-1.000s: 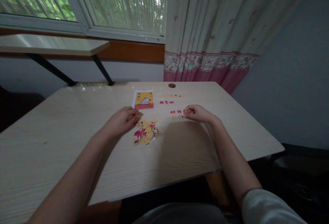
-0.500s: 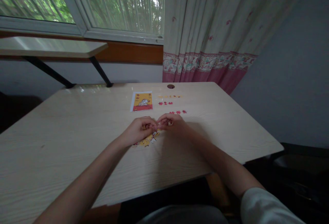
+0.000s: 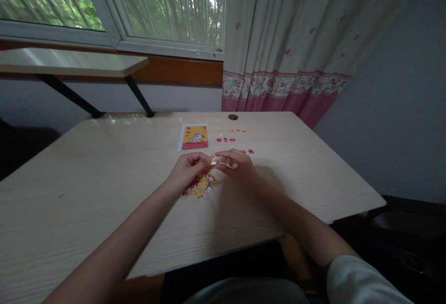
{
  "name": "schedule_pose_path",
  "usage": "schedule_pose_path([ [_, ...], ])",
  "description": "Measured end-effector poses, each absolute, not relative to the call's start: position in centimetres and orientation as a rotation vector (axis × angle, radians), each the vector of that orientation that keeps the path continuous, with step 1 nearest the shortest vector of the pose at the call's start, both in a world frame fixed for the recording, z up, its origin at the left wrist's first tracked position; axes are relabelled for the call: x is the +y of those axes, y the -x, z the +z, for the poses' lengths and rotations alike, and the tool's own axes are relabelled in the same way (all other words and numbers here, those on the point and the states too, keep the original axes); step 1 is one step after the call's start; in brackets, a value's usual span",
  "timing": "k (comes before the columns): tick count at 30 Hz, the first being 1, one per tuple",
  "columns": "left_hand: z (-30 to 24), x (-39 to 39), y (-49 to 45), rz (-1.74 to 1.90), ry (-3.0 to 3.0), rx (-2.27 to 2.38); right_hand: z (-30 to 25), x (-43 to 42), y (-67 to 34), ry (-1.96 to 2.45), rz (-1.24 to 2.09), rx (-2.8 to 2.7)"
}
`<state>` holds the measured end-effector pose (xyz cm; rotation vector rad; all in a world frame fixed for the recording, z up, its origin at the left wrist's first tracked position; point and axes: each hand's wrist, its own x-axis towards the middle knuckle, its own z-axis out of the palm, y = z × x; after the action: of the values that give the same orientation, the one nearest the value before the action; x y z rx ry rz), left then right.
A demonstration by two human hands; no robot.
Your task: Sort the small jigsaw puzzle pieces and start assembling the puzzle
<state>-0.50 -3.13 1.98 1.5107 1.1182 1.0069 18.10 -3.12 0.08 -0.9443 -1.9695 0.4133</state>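
Observation:
My right hand [image 3: 242, 167] is closed around a few pale jigsaw puzzle pieces [image 3: 216, 160], seen from their plain side. Fingertip to fingertip with it, my left hand [image 3: 188, 170] pinches what looks like a small reddish puzzle piece [image 3: 211, 157], partly hidden by the fingers. Below both hands lies a loose pile of yellow, red and white puzzle pieces [image 3: 200, 187], its left part covered by my left hand. Beyond them is the printed picture [image 3: 195, 136] of a white animal on yellow and red.
Right of the picture, a row of yellow pieces [image 3: 232, 131] and a row of red pieces [image 3: 226, 140] lie on the table [image 3: 121, 178]. More red pieces [image 3: 251, 151] sit just beyond my right hand. A raised shelf [image 3: 73, 62] stands at the back left.
My hands have lifted slightly and shifted away from me, uncovering more of the pile. The pale pieces in my right hand now show clearly. The camera view has moved a little.

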Motion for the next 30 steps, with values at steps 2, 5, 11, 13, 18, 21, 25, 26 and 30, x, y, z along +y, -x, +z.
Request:
schedule_pose_path([
  [2, 1.86, -3.19, 0.42, 1.025, -1.465, 1.094, 0.10, -3.17, -18.09, 0.957, 0.400, -1.978],
  [5, 1.68, -3.32, 0.34, 1.016, -1.411, 1.077, 0.19, -3.25, -18.11, 0.950, 0.366, -1.982],
  [11, 1.45, -3.31, 0.35, 1.010, -1.323, 1.049, 0.31, -3.33, -18.05, 0.971, 0.397, -1.932],
  [13, 1.41, -3.26, 0.35, 1.009, -1.318, 1.038, 0.26, -3.30, -18.00, 0.966, 0.417, -1.914],
  [18, 1.27, -3.18, 0.40, 1.021, -1.334, 1.047, 0.10, -3.18, -18.09, 0.940, 0.392, -1.935],
  [21, 1.18, -3.19, 0.42, 1.012, -1.348, 1.052, 0.07, -3.13, -18.31, 0.966, 0.325, -1.982],
  [25, 1.12, -3.25, 0.35, 1.017, -1.334, 1.041, 0.20, -3.25, -18.52, 0.992, 0.247, -2.034],
  [26, 1.10, -3.24, 0.34, 1.020, -1.330, 1.038, 0.25, -3.33, -18.53, 1.001, 0.232, -2.041],
  [30, 0.96, -2.98, 0.45, 1.020, -1.375, 1.036, 0.34, -3.44, -18.60, 1.048, 0.201, -2.081],
])
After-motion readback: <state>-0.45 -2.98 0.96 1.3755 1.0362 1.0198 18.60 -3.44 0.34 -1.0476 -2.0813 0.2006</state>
